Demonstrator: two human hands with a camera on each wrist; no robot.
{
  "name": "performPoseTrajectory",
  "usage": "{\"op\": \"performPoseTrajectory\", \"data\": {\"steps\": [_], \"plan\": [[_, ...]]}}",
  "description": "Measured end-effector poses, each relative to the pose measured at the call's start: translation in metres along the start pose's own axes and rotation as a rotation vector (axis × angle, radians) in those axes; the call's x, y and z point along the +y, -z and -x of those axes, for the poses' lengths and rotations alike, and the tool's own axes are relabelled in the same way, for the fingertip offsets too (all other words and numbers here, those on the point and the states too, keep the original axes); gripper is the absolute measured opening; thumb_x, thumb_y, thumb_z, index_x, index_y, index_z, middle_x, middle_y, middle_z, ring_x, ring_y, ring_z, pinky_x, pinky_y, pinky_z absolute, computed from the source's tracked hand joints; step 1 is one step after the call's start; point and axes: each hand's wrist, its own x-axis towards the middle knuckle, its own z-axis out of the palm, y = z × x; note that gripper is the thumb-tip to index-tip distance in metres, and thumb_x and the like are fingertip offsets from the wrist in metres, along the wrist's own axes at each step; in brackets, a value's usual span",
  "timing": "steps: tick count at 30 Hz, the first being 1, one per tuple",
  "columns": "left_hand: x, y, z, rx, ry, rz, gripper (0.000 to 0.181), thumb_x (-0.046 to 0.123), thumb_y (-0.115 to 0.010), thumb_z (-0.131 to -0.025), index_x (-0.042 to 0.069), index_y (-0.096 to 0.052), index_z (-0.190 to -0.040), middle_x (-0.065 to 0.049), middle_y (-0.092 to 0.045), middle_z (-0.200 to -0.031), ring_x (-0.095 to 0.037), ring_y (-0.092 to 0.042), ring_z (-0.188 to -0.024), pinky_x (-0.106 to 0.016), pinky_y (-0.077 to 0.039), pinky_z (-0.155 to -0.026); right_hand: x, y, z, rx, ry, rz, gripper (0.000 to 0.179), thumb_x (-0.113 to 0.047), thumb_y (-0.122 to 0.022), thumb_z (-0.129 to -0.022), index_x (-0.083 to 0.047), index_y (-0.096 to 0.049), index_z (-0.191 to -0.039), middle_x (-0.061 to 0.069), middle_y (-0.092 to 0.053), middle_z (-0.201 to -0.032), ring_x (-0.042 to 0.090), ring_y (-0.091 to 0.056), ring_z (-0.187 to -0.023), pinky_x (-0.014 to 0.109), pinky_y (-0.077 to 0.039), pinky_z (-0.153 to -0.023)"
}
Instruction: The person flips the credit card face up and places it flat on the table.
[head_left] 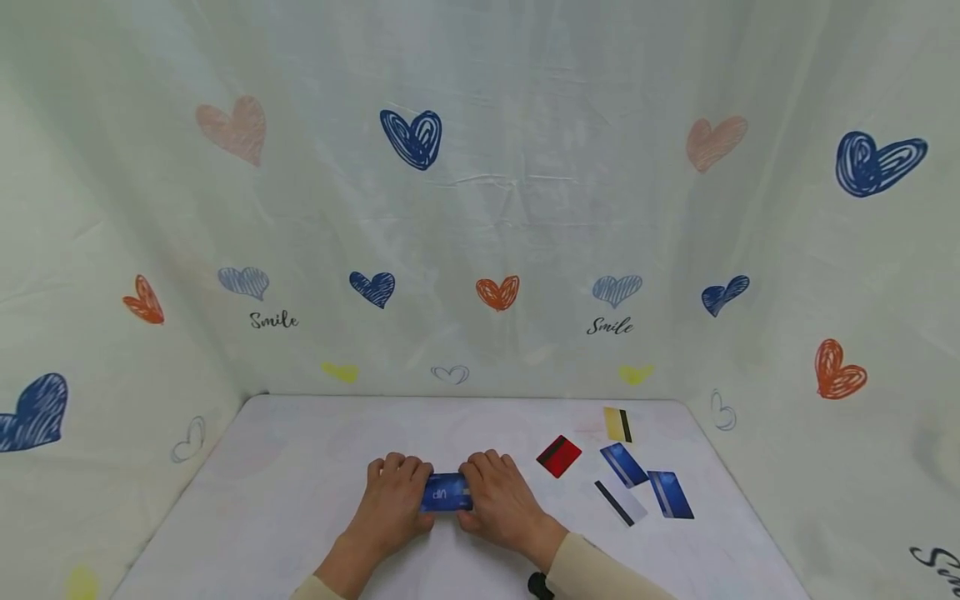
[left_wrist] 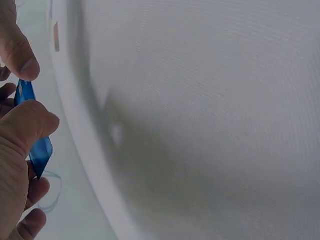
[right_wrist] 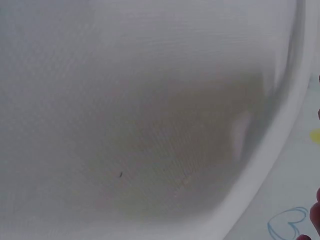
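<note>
Both hands hold a blue card [head_left: 447,492] between them at the front middle of the table; its "VIP" lettering reads upside down in the head view. My left hand [head_left: 395,498] pinches one end, thumb on the near side and fingers over the far edge. The other end is pinched the same way by my right hand [head_left: 501,502]. In the left wrist view the card [left_wrist: 42,152] is seen at a slant, with the left thumb [left_wrist: 35,122] across its face. Only fingertips [right_wrist: 315,217] of a hand show at the right wrist view's edge.
Right of the hands, on the white table [head_left: 300,442], lie a red card [head_left: 558,457], a gold card [head_left: 615,424], a blue card [head_left: 623,465], another blue card [head_left: 672,495] and a whitish card [head_left: 630,500] with a black stripe. Heart-printed curtain [head_left: 525,225] surrounds the table.
</note>
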Motion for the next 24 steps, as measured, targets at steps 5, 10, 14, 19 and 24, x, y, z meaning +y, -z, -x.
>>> {"op": "performPoseTrajectory", "data": {"steps": [5,10,14,19,24], "plan": [[-0.004,-0.002,0.002,0.000,0.001,-0.002,0.068,0.048,-0.086,-0.064,0.013,-0.062,-0.117,-0.004,-0.063,-0.111,-0.029,-0.049,-0.109,-0.056,-0.039,-0.092,0.000,-0.009,-0.003,-0.013,0.007,0.016,0.058,-0.057,-0.073,-0.076,-0.016,-0.058,-0.115,-0.003,-0.057,-0.108,0.014,-0.049,-0.095,0.027,-0.039,-0.074],[-0.009,-0.010,0.004,0.007,0.002,-0.001,0.065,0.045,-0.087,-0.065,0.013,-0.062,-0.115,-0.004,-0.063,-0.110,-0.028,-0.051,-0.107,-0.055,-0.040,-0.090,0.000,-0.020,-0.007,-0.013,0.034,0.044,0.055,-0.055,-0.072,-0.077,-0.015,-0.059,-0.111,-0.004,-0.058,-0.104,0.013,-0.049,-0.091,0.026,-0.037,-0.070],[-0.011,-0.015,0.004,-0.007,0.010,-0.001,0.064,0.045,-0.086,-0.066,0.012,-0.063,-0.115,-0.004,-0.063,-0.110,-0.028,-0.051,-0.106,-0.055,-0.040,-0.089,-0.001,-0.026,-0.008,-0.026,0.046,0.063,0.054,-0.057,-0.070,-0.077,-0.015,-0.060,-0.110,-0.004,-0.057,-0.102,0.013,-0.049,-0.090,0.026,-0.037,-0.070],[-0.012,-0.021,0.002,-0.006,0.012,0.004,0.062,0.042,-0.086,-0.066,0.012,-0.063,-0.115,-0.003,-0.063,-0.108,-0.027,-0.050,-0.105,-0.054,-0.039,-0.088,-0.001,-0.029,-0.010,-0.043,0.048,0.094,0.052,-0.056,-0.070,-0.076,-0.015,-0.059,-0.107,-0.004,-0.056,-0.098,0.014,-0.049,-0.088,0.027,-0.036,-0.068],[-0.013,-0.026,-0.001,-0.041,0.028,0.004,0.061,0.041,-0.084,-0.067,0.012,-0.063,-0.116,-0.003,-0.062,-0.108,-0.027,-0.050,-0.105,-0.054,-0.040,-0.088,0.000,-0.030,-0.011,-0.105,0.036,0.085,0.052,-0.055,-0.068,-0.078,-0.015,-0.059,-0.110,-0.003,-0.056,-0.100,0.014,-0.048,-0.089,0.027,-0.037,-0.070]]}}
